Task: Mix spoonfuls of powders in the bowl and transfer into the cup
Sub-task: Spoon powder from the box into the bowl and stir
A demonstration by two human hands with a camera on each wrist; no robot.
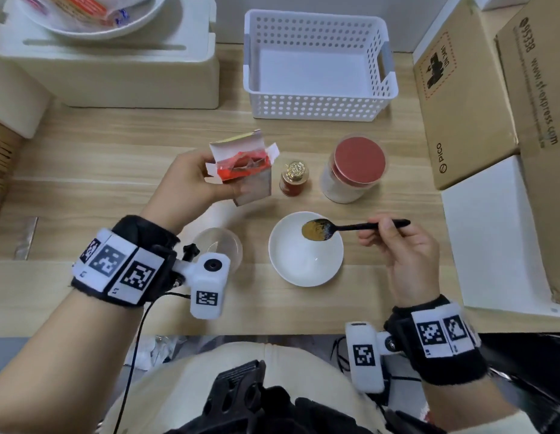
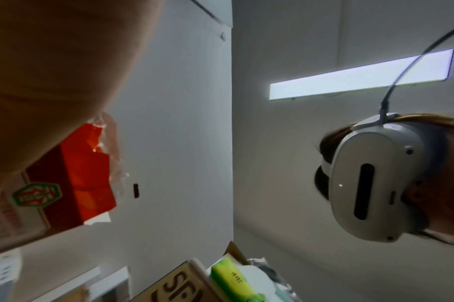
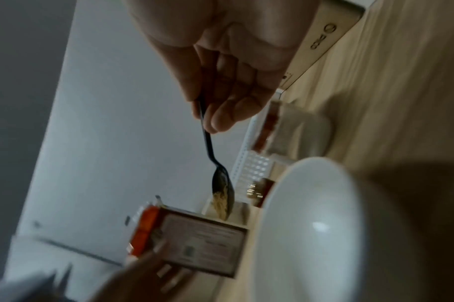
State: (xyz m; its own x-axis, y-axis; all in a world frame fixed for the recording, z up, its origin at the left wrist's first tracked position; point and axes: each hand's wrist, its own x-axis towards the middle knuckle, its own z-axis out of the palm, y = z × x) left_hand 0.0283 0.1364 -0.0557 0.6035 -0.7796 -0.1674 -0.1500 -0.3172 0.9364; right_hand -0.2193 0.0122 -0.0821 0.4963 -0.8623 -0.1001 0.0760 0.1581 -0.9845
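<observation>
My left hand point(image 1: 191, 183) grips an opened red and white powder box point(image 1: 241, 167) above the table, left of the jars; the same box point(image 2: 73, 183) fills the left wrist view's left side. My right hand point(image 1: 404, 242) pinches the handle of a black spoon point(image 1: 350, 227) loaded with yellow-brown powder, its head over the rim of the white bowl point(image 1: 285, 261). In the right wrist view the spoon point(image 3: 221, 183) hangs beside the bowl point(image 3: 311, 224) and the box point(image 3: 202, 243). A clear cup point(image 1: 219, 245) stands left of the bowl, partly hidden by my left wrist camera.
A small gold-capped red jar point(image 1: 293, 180) and a big red-lidded jar point(image 1: 353, 170) stand behind the bowl. A white perforated basket point(image 1: 316, 67) sits at the back, a foam box point(image 1: 109, 64) back left, cardboard boxes point(image 1: 466, 98) on the right.
</observation>
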